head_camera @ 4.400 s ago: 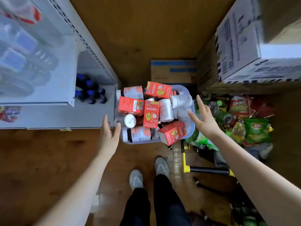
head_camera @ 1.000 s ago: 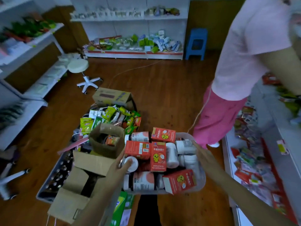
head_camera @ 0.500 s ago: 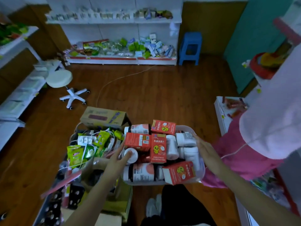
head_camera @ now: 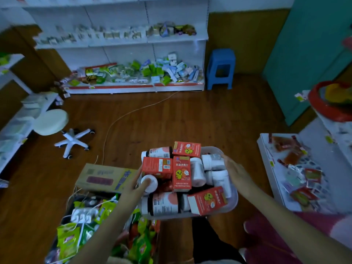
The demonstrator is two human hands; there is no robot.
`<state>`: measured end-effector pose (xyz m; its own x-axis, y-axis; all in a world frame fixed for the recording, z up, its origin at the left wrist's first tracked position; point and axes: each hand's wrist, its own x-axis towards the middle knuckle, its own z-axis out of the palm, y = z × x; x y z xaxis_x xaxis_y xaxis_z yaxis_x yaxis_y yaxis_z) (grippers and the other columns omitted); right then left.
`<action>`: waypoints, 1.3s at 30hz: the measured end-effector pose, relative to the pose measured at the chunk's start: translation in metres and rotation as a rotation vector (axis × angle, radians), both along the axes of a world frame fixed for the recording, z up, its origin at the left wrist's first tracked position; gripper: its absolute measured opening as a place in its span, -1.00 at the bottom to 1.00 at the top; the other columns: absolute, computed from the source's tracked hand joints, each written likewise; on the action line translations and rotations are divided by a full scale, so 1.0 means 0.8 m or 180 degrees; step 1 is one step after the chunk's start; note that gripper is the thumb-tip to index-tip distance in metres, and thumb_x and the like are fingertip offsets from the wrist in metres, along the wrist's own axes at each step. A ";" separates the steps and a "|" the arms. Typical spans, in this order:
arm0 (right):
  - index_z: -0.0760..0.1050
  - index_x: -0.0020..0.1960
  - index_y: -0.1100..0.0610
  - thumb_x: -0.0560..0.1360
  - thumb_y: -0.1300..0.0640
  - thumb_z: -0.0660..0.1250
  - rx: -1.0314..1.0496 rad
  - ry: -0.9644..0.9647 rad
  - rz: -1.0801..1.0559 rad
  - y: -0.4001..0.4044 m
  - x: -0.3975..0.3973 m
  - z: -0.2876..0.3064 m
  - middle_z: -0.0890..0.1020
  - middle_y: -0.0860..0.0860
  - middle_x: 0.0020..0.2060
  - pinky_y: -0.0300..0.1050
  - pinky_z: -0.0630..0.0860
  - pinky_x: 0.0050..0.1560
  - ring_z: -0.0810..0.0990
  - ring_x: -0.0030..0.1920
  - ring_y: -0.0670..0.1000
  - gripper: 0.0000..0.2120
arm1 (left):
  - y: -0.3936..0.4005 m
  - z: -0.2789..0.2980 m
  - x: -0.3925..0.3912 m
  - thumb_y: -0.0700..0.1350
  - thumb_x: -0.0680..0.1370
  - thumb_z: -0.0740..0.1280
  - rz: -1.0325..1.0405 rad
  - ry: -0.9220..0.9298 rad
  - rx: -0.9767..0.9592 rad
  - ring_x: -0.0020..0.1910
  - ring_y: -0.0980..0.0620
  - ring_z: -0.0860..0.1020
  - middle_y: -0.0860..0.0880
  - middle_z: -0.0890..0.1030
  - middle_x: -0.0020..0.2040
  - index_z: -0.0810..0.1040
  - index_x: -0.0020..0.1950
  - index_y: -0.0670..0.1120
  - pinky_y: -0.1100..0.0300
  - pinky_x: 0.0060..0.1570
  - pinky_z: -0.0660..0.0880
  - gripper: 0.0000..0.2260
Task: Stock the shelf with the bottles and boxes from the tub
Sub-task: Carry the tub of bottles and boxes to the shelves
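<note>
tub (head_camera: 233,203) between both hands | left hand (head_camera: 133,189) grip clasps left rim | right hand (head_camera: 235,171) grip clasps right rim

Boxes (head_camera: 181,174) and bottles (head_camera: 213,162) lie in tub (head_camera: 233,203).

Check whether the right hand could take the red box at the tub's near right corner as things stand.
Probably not yet: the right hand grips the tub rim, carrying it with the left hand. The red box lies on top, uncovered, so it is reachable once the tub is set down.

Far shelf (head_camera: 118,38) goods blur together — red basket (head_camera: 331,103) cut off at right.
</note>
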<state>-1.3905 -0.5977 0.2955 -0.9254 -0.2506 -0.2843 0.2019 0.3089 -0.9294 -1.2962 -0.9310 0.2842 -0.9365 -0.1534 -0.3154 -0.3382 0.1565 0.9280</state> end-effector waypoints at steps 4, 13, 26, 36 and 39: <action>0.41 0.40 -0.10 0.53 -0.39 0.11 0.0078 -0.0063 0.0077 -0.002 -0.134 -0.023 0.69 -0.06 0.04 0.00 0.63 0.07 0.69 0.02 -0.11 -0.43 | 0.003 -0.013 -0.121 0.05 0.58 0.34 0.0129 -0.0225 0.0050 0.27 0.05 0.55 0.06 0.57 0.30 0.36 0.47 0.19 0.19 0.06 0.58 -0.54; 0.31 0.46 -0.11 0.51 -0.28 0.29 0.0712 0.0253 0.0081 0.003 -0.384 -0.021 0.67 -0.12 0.03 -0.05 0.62 0.08 0.65 0.04 -0.16 -0.42 | -0.002 0.001 -0.402 0.01 0.55 0.37 0.0080 -0.0328 0.0221 0.18 0.02 0.61 0.04 0.63 0.21 0.43 0.41 0.20 -0.01 0.12 0.59 -0.57; 0.02 0.60 0.03 0.54 -0.19 0.29 0.1518 0.0044 -0.0622 -0.012 -0.714 -0.027 0.62 0.03 0.18 -0.15 0.53 0.06 0.62 0.11 0.01 -0.22 | -0.033 -0.017 -0.829 0.34 0.35 0.39 -0.0866 -0.0303 0.0288 0.15 0.02 0.63 0.08 0.62 0.22 0.35 0.45 0.28 -0.03 0.09 0.61 -0.32; -0.05 0.60 -0.03 0.32 -0.60 0.12 0.1687 -0.0302 -0.0836 0.029 -0.938 -0.039 0.62 0.03 0.15 -0.14 0.53 0.03 0.62 0.04 -0.01 0.06 | 0.014 -0.023 -1.102 0.08 0.54 0.35 -0.1126 -0.0366 0.0146 0.14 0.01 0.63 0.06 0.63 0.19 0.38 0.43 0.23 0.09 0.01 0.63 -0.54; 0.17 0.53 -0.05 0.18 -0.68 0.12 0.1556 -0.0343 -0.0856 0.058 -1.013 -0.054 0.61 -0.03 0.17 -0.14 0.53 0.11 0.62 0.08 -0.02 0.09 | 0.044 -0.031 -1.174 0.10 0.52 0.39 -0.1071 -0.0458 0.0202 0.12 0.03 0.64 0.05 0.63 0.20 0.38 0.43 0.21 0.11 -0.03 0.63 -0.51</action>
<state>-2.2011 -0.5512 0.2524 -0.8979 0.1744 -0.4043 0.4186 0.6228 -0.6610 -2.2357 -0.8954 0.2591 -0.8765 0.1795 -0.4466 -0.4054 0.2248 0.8861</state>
